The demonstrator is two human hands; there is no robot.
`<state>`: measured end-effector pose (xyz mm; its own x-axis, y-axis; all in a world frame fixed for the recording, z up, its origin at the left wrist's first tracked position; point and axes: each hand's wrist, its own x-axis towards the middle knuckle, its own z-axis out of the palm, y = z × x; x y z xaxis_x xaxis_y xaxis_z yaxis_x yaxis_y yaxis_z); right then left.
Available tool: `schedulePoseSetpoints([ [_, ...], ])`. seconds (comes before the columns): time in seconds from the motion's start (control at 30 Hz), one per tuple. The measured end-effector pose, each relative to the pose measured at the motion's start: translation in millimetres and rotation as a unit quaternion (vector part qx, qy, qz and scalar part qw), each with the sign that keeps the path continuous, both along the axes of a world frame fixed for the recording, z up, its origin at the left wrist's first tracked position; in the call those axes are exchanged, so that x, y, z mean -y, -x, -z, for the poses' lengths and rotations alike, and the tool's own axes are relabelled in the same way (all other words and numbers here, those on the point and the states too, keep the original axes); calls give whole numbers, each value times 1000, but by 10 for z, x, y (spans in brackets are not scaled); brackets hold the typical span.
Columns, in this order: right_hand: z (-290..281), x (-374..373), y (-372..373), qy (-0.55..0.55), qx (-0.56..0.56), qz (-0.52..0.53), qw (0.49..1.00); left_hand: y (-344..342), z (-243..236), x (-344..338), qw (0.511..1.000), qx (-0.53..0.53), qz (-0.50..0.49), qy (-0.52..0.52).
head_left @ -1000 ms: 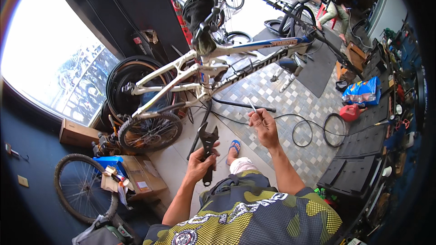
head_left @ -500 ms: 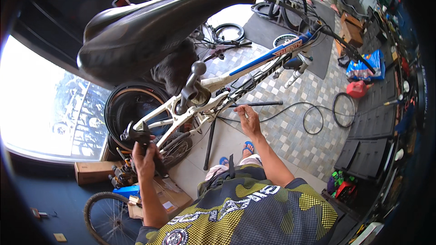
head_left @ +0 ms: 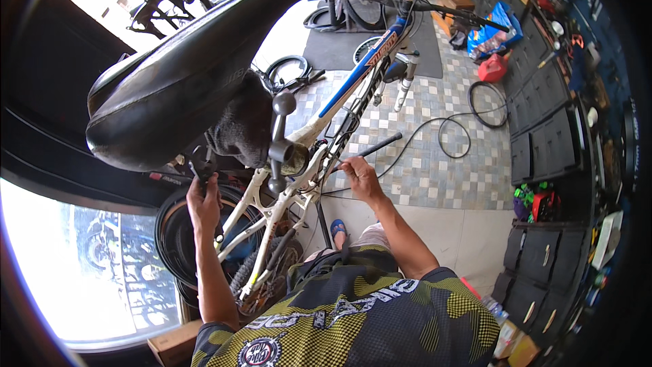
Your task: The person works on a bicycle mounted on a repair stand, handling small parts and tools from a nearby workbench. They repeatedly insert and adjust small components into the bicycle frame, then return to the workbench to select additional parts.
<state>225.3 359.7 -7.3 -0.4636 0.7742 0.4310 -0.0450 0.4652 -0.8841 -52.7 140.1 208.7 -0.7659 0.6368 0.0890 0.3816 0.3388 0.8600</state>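
Note:
A white and blue bicycle frame (head_left: 348, 93) is held up in a work stand, its black saddle (head_left: 180, 78) looming large at upper left. The stand's clamp has a grey T-shaped handle (head_left: 280, 144), with dark cloth (head_left: 244, 126) bunched beside it. My left hand (head_left: 204, 202) is closed around a dark adjustable wrench (head_left: 202, 162), whose head points up just under the saddle. Close to the frame's lower tubes and cables is my right hand (head_left: 364, 179), fingers curled together; what they pinch, if anything, is too small to make out.
Black stand legs (head_left: 380, 143) spread over the tiled floor. A hose (head_left: 448, 137) loops toward a red jug (head_left: 492, 68) and dark drawers (head_left: 543, 112) on the right. Tyres (head_left: 166, 231) lean by the bright window at left. Another bicycle stands at the back.
My left hand has raised the wrench from beside the rear of the frame up to below the saddle. My view has shifted to the right. The right hand stays by the frame.

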Motion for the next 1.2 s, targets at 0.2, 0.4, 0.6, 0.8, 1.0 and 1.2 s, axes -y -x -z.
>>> schedulePoseSetpoints([
  [0.2,-36,-9,-11,-125,37,59,990,290,413,-403,992,-44,85,81],
  [0.4,-2,109,151,34,-48,85,995,265,637,-672,962,-213,147,89],
  [0.6,34,116,176,-81,27,164,983,370,880,-784,969,-116,204,72],
  [0.8,192,176,380,29,-78,161,983,448,992,-765,970,-94,213,66],
  [1.0,110,494,730,322,-176,204,908,408,1033,-738,975,-66,211,33],
  [1.2,-361,615,644,567,-331,125,744,404,1120,-755,972,12,231,38],
])
